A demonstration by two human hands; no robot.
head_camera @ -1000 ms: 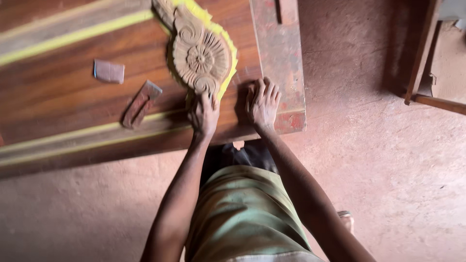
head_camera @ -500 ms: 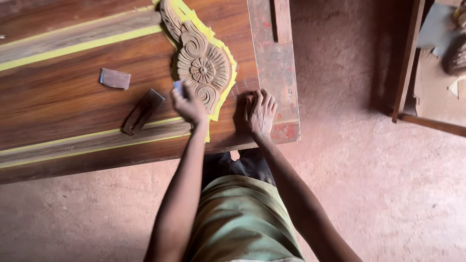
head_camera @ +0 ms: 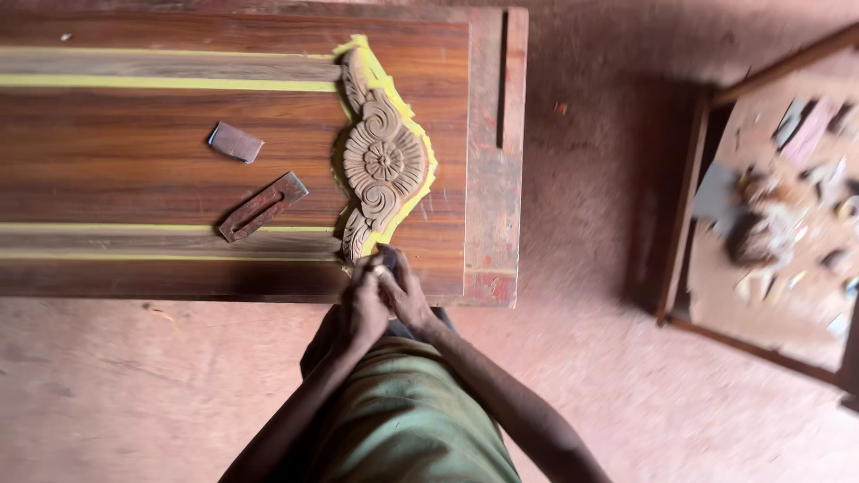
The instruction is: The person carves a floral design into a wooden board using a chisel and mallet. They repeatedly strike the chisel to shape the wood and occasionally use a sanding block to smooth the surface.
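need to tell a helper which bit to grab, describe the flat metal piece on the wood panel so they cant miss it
Start at the long dark wooden panel with yellow stripes. Left of the carved floral ornament lie two small things. The metal piece is the lower one: a long, narrow, rusty-brown bar lying at a slant, unlike the short greyish rectangular scrap above it.

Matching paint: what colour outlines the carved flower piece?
Yellow outline around the carved flower piece, head view.

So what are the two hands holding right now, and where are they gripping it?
The left hand and right hand are pressed together around something small and pale, just below the carved wooden floral ornament. What it is and where it is gripped cannot be told.
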